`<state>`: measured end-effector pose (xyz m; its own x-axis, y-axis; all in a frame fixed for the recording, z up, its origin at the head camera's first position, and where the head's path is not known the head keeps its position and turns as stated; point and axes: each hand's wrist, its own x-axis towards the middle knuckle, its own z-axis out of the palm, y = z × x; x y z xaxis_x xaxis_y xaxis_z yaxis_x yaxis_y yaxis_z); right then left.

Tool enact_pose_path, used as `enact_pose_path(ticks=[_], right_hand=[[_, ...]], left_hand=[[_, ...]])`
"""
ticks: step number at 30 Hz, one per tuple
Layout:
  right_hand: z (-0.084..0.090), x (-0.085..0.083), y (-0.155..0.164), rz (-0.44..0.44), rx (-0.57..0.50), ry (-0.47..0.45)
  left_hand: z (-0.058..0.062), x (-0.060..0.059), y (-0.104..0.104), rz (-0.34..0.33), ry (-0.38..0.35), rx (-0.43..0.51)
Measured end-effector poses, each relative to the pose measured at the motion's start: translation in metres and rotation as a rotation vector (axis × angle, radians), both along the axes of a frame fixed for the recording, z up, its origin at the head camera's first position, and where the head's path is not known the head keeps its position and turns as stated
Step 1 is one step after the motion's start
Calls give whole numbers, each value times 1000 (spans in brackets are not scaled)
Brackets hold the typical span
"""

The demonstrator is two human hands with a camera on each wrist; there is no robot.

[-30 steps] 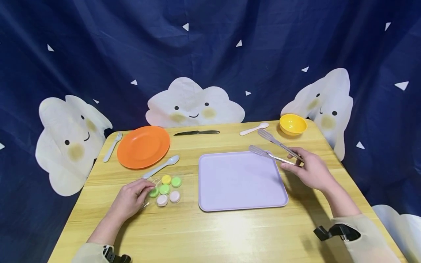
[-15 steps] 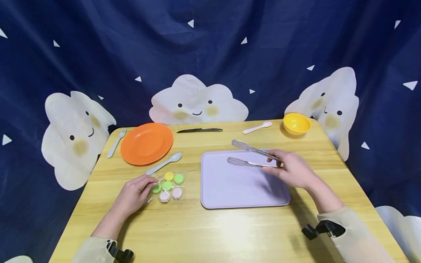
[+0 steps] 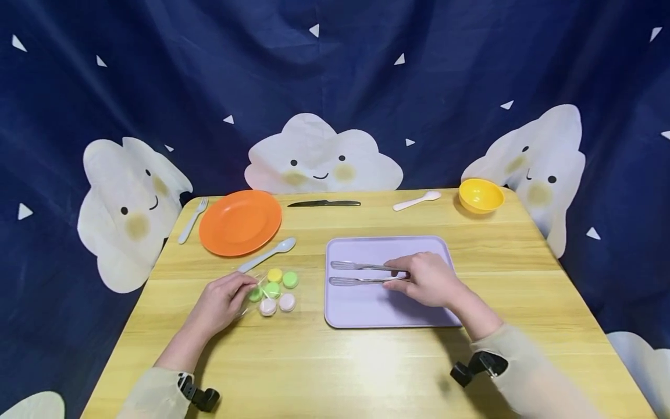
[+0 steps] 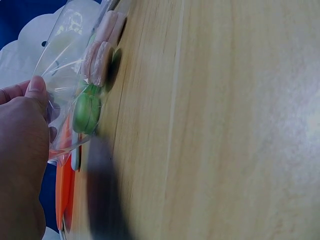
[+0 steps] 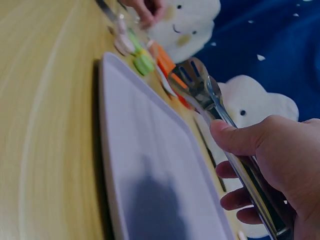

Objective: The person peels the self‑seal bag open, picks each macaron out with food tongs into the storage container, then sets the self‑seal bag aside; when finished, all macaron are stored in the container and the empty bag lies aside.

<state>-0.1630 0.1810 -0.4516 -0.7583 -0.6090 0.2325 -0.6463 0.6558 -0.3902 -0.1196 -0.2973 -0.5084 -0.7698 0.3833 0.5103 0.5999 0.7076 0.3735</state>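
My right hand [image 3: 426, 279] [image 5: 280, 165] grips metal tongs [image 3: 356, 273] [image 5: 210, 100] over the lilac tray [image 3: 361, 308] [image 5: 145, 165]; the tong tips point left toward the macarons. Left of the tray lies a clear plastic pack of macarons [image 3: 274, 290] [image 4: 92, 75] in green, yellow and pink. My left hand [image 3: 225, 299] [image 4: 22, 150] pinches the pack's left edge, thumb on the plastic.
An orange plate [image 3: 239, 222], a pale fork [image 3: 192, 219] and a light blue spoon [image 3: 268, 255] lie at the back left. A black knife [image 3: 323, 203], a white spoon [image 3: 417, 201] and a yellow bowl [image 3: 481, 195] line the far edge. The blue cloud backdrop hangs behind.
My right hand has carried the tongs leftward and nearer, from the tray's back right corner to over its middle. The left hand stays on the macaron pack.
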Motion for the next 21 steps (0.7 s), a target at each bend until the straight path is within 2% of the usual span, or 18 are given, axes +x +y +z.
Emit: enact_pose_path(ticks=[9, 21], right_hand=[[-15, -1, -31, 76, 5, 71], [-22, 1, -70, 121, 60, 37]], left_hand=[[1, 0, 0, -7, -38, 30], [1, 0, 1, 3, -31, 25]])
